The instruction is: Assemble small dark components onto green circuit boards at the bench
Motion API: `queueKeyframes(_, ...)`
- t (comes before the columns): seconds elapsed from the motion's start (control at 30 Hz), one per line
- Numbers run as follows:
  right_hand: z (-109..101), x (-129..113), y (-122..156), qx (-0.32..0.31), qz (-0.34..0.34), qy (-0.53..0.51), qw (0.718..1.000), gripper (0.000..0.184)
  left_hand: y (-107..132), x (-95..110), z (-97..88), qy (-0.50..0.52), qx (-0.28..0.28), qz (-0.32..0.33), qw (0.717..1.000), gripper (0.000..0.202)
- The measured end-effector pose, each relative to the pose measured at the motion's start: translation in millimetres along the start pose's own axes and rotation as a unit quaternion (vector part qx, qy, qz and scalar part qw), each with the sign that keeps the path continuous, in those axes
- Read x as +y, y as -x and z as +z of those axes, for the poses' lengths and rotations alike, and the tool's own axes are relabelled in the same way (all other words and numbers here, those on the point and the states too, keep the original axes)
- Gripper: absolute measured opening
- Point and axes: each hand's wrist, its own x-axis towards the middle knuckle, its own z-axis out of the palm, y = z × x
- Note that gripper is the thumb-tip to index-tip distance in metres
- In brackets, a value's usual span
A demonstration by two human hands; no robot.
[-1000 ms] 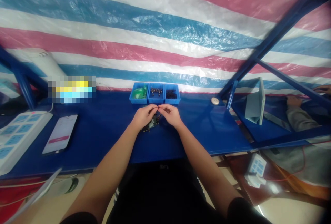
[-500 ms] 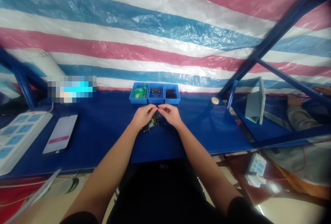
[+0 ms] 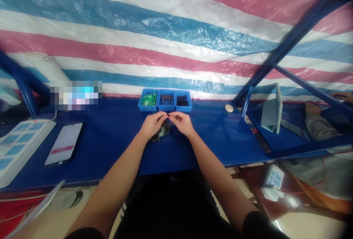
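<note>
My left hand [image 3: 153,123] and my right hand [image 3: 182,122] meet fingertip to fingertip over the blue table [image 3: 176,154]. Both are closed in a pinch, and whatever sits between the fingertips is too small to make out. Just below them lies a small pile of dark and brassy parts [image 3: 162,131], partly covered by my left hand. Beyond the fingers stand three joined blue bins: one holds a green plastic bag [image 3: 149,99], the middle one small metal pieces [image 3: 166,97], the right one small black pieces [image 3: 182,101].
To the left lie a phone [image 3: 64,144] and a white power strip [image 3: 23,145]. A round, pale object [image 3: 228,108] rests near the blue frame post [image 3: 247,101]. On the right, a tablet in a stand [image 3: 273,110] is near another person's sleeve [image 3: 321,125]. A striped sheet [image 3: 176,47] hangs behind.
My hands stay almost in place, fingertips still together. The view has shifted very slightly, and the blurred screen at the left shows different colours.
</note>
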Motion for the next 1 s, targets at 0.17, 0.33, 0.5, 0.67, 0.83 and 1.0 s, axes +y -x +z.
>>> queueKeyframes(0.17, -0.6, 0.5, -0.4, 0.0, 0.0, -0.001, 1.0, 0.031, 0.8, -0.5, -0.2, -0.009, -0.006, -0.003, 1.0, 0.032)
queueKeyframes(0.33, -2.4, -0.4, -1.2, 0.009, -0.013, -0.002, 1.0, 0.029, 0.9, -1.4, 2.7, -0.022, 0.001, -0.007, 1.0, 0.034)
queueKeyframes(0.5, -0.7, -1.0, -0.3, 0.005, -0.005, -0.017, 1.0, 0.031, 0.2, 1.4, 1.2, -0.004, 0.011, 0.018, 1.0, 0.033)
queueKeyframes(0.67, 0.7, -1.5, 0.5, 0.007, -0.014, -0.018, 1.0, 0.031, 0.6, 2.5, 0.1, -0.005, 0.005, 0.008, 1.0, 0.036)
queueKeyframes(0.83, -0.8, -2.7, 0.0, 0.022, -0.02, 0.005, 1.0, 0.028, 0.9, -0.4, 2.5, -0.015, 0.009, -0.005, 1.0, 0.034)
queueKeyframes(1.0, -1.3, 0.5, -0.8, 0.025, -0.022, 0.002, 0.999, 0.028, 0.4, -1.6, 3.3, -0.021, 0.019, -0.008, 1.0, 0.034)
